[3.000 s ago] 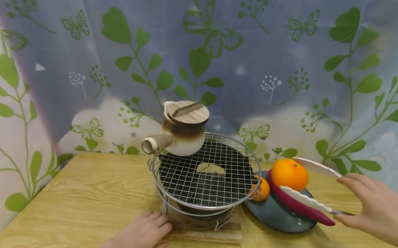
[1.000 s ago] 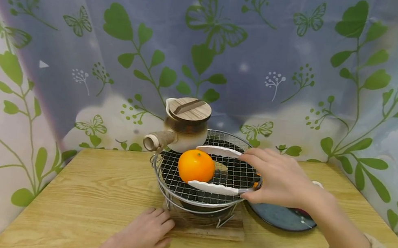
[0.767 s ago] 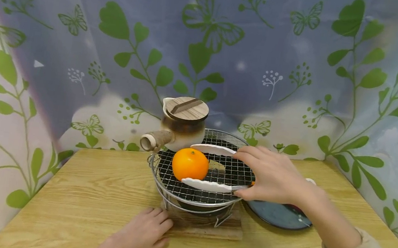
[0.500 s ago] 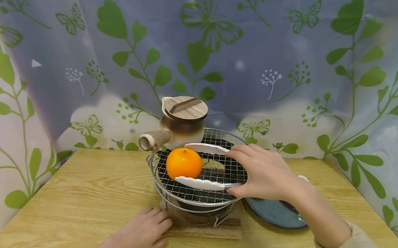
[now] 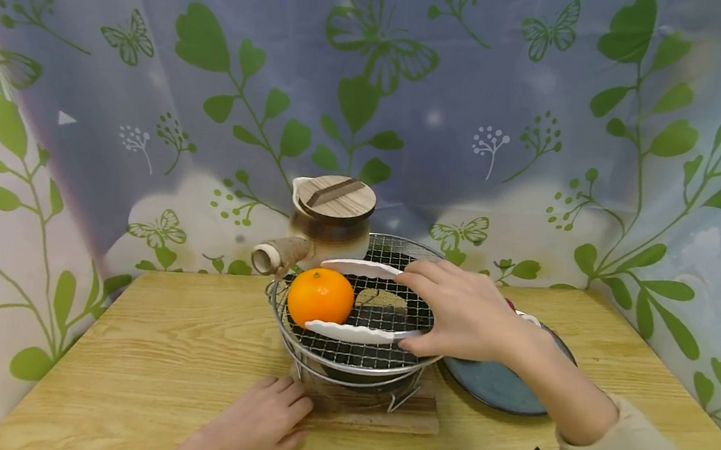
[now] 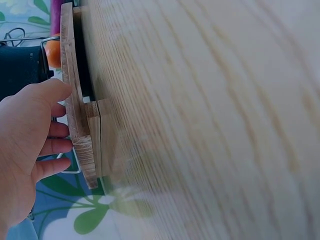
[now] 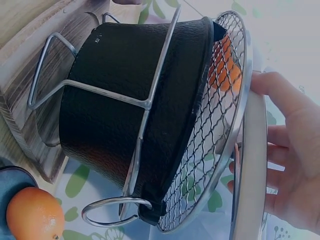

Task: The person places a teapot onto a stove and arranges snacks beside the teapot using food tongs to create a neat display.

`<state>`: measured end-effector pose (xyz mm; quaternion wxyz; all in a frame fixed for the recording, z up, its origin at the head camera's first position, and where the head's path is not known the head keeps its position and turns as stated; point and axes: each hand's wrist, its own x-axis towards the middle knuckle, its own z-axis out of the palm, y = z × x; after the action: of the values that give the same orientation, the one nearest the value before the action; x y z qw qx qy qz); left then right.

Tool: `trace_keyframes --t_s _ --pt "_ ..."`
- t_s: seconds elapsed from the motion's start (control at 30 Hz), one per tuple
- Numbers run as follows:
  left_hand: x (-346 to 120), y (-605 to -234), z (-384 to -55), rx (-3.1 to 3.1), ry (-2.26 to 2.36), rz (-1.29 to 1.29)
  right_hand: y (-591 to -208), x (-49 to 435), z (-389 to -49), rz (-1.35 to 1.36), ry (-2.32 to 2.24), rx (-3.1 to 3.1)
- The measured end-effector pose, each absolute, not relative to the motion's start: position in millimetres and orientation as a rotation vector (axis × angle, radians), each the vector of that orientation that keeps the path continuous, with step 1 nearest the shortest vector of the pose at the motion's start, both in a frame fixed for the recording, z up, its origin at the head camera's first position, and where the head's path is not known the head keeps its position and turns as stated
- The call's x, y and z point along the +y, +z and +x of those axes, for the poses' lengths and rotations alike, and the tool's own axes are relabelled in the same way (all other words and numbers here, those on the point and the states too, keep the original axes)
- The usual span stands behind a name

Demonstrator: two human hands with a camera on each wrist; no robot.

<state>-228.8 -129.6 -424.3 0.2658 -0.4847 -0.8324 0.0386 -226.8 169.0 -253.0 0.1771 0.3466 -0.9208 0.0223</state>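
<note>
Orange point(image 5: 317, 298): left part of grill point(image 5: 372, 357), near side of pot point(image 5: 327, 240); came over from right-hand plate point(image 5: 502, 391).
Right hand point(image 5: 462, 318): grasping tongs point(image 5: 348, 333), one arm each side of orange; grip on it unclear.
Left hand point(image 5: 258, 421): loose, resting at wooden board point(image 5: 378, 421).
Transfer: looks nearly done.

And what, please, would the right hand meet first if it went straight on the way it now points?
Probably the orange between the tips of the tongs the right hand holds, though the hand's height over the mesh is unclear.
</note>
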Motion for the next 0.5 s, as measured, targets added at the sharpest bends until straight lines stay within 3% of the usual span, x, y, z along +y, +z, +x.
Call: trace_keyframes --t_s 0.5 --pt "-128.9 -424.3 -228.3 -2.261 0.110 -1.302 -254.4 163.1 -226.8 0.924 0.079 -2.682"
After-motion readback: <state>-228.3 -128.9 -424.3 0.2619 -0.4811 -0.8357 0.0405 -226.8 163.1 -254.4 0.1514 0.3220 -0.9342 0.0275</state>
